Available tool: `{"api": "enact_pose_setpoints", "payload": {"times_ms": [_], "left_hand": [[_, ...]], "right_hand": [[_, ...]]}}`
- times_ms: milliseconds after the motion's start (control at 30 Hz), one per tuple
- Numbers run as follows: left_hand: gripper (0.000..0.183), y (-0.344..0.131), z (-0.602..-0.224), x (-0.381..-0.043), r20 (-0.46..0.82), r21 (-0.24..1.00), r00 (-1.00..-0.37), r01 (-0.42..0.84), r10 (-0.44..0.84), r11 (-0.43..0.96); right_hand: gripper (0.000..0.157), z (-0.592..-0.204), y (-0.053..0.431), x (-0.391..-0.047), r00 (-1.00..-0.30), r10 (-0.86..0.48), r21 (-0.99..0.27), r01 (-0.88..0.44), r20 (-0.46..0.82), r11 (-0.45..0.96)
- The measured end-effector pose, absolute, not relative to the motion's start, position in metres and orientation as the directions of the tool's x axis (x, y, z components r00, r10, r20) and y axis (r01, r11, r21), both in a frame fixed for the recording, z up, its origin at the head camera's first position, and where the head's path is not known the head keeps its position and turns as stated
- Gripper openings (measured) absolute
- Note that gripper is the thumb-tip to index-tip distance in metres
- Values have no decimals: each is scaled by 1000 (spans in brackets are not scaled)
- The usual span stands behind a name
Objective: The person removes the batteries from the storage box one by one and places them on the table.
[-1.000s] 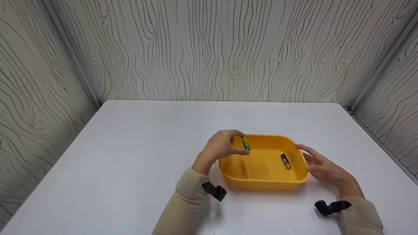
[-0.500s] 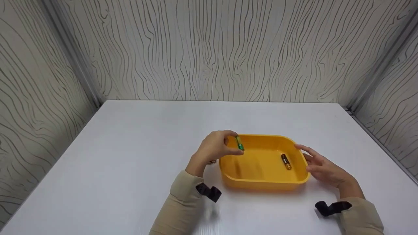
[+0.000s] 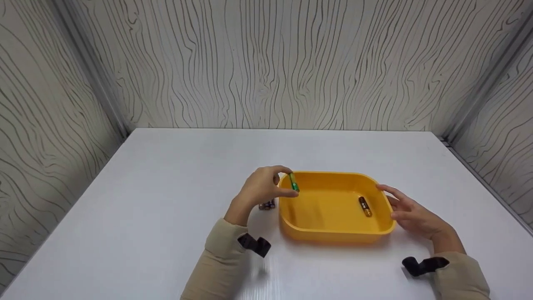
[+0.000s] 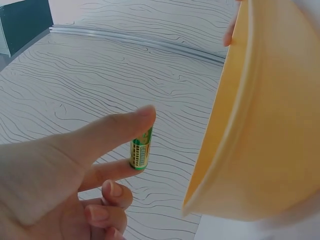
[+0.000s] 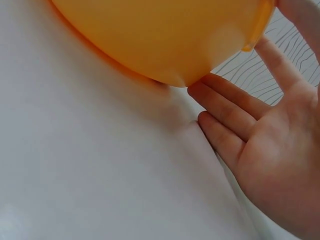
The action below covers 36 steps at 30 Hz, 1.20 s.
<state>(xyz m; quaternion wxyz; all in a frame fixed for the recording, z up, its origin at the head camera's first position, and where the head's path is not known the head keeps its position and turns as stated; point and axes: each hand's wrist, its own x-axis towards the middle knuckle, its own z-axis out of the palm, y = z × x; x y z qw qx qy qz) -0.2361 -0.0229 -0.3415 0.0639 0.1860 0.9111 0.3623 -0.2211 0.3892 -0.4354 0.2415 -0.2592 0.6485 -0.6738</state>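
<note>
Between thumb and index finger my left hand [image 3: 260,185] pinches a green and gold battery [image 4: 141,149] by its two ends. In the head view it is held over the left rim of a yellow plastic tub [image 3: 333,237]. A dark battery with a copper-coloured end [image 3: 364,206] lies on the tub's floor near the right wall. My right hand [image 3: 416,216] is at the tub's right end, its fingertips touching the rim and outer wall. The right wrist view shows these fingers [image 5: 225,107] fairly straight against the tub.
Several dark batteries [image 3: 267,204] lie side by side on the white table [image 3: 166,200], just left of the tub and partly behind my left wrist. Wood-grain panels [image 3: 258,62] stand at the back and both sides.
My left hand has moved left with the green battery, from over the tub's inside to its left rim. The batteries on the table have come into sight. The right hand stays in place.
</note>
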Motion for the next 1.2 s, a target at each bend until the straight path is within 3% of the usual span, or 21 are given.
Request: {"api": "enact_pose_setpoints", "payload": {"times_ms": [567, 1200], "left_hand": [[55, -49, -350, -247, 24, 680, -936, 272, 351, 680], [54, -81, -376, -266, -173, 647, -929, 143, 328, 749]], "right_hand": [[66, -437, 388, -221, -734, -677, -998, -25, 60, -61], [67, -436, 390, -221, -761, -649, -1000, -14, 19, -12]]}}
